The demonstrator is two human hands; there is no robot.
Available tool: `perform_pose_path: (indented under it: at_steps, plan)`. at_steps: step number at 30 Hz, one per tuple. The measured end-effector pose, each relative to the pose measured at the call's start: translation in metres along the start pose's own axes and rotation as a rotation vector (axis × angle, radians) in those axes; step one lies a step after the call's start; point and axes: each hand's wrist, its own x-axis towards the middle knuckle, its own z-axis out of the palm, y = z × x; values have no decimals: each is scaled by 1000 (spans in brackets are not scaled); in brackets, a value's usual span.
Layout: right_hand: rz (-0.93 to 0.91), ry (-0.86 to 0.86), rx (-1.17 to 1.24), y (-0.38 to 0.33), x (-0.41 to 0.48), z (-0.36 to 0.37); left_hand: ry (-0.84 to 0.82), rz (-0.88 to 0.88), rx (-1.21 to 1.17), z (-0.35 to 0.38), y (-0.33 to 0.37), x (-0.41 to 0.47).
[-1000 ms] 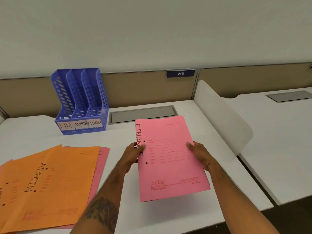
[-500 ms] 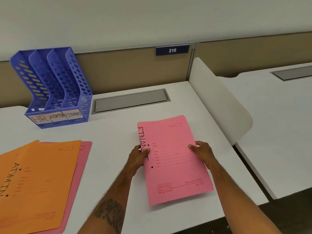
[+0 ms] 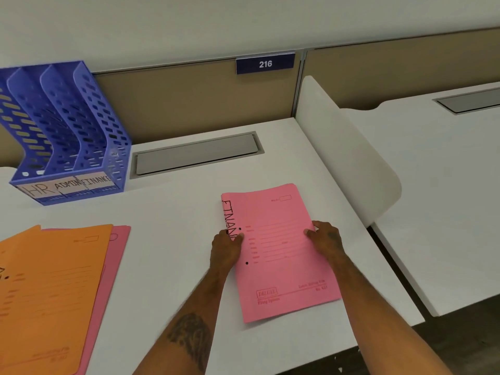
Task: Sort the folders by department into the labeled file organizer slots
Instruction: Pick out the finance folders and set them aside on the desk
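Both hands hold a pink paper folder (image 3: pixel 281 253) marked FINANCE along its left edge, over the right part of the white desk (image 3: pixel 173 212). The left hand (image 3: pixel 226 249) has its grip pinching the folder's left edge, thumb on top; the right hand (image 3: pixel 326 239) pinches the right edge the same way. A blue perforated plastic file organizer (image 3: pixel 67 131) labelled HR, ADMIN, FINANCE stands at the far left, well apart. An orange paper folder (image 3: pixel 48 288) lies on another pink folder (image 3: pixel 119 247) near the left front edge

Probably an office: partitioned desks (image 3: pixel 189 201), numbered plate (image 3: pixel 265 63).
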Motion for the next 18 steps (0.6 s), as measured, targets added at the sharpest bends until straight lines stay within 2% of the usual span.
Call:
perform_pose_path:
  at_steps: [7,11,15,18]
  plan:
    - [-25,12,-96,2,1,3,-22,-8,87,-5,-6,4]
    - [-47,17,-249,-2,-2,5,-2,37,140,-18,-7,3]
    - [-108,25,-382,-18,-10,10,104,161,278,-47,-13,-3]
    - [-239,91,-524,-40,-19,18,175,318,489,-77,-19,-8]
